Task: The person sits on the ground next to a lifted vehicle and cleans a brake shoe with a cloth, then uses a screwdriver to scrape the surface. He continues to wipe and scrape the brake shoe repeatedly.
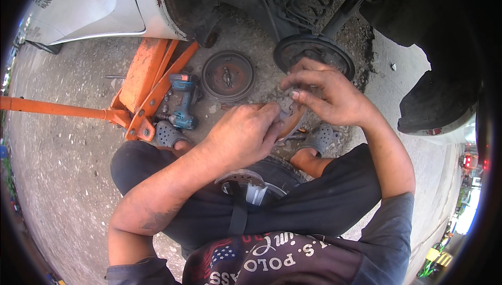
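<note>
My left hand and my right hand both grip a curved, rusty brake shoe held between them above my knees. The fingers of both hands pinch its upper end. Just behind my right hand is the bare brake backing plate on the car's axle, under the wheel arch. A removed brake drum lies flat on the concrete to its left.
An orange floor jack with a long handle sits under the white car body. A teal cordless impact driver lies beside it. A wheel and tyre lies under my legs. Another tyre is at right.
</note>
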Demonstrator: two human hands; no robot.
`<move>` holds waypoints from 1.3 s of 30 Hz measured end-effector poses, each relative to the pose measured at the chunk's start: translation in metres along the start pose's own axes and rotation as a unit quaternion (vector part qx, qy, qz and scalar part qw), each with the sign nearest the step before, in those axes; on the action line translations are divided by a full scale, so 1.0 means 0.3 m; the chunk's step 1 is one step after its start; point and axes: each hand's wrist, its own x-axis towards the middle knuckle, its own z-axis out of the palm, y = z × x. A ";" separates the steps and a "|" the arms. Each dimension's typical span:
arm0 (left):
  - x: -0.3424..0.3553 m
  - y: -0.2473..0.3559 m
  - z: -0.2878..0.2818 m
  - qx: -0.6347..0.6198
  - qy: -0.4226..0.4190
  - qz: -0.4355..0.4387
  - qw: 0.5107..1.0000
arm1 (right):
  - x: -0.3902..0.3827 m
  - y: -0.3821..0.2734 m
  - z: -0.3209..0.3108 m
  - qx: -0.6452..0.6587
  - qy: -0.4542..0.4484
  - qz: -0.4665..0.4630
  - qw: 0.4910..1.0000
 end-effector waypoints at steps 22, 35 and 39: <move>-0.005 -0.025 0.004 -0.040 -0.041 -0.018 0.998 | -0.013 -0.036 0.025 -0.079 -0.057 0.021 0.995; 0.030 -0.026 -0.040 -0.093 0.040 -0.065 0.993 | 0.002 -0.048 0.038 -0.018 0.126 0.113 0.985; 0.045 -0.037 -0.087 -0.120 0.059 -0.190 0.973 | 0.006 -0.048 0.037 -0.036 0.165 0.074 0.983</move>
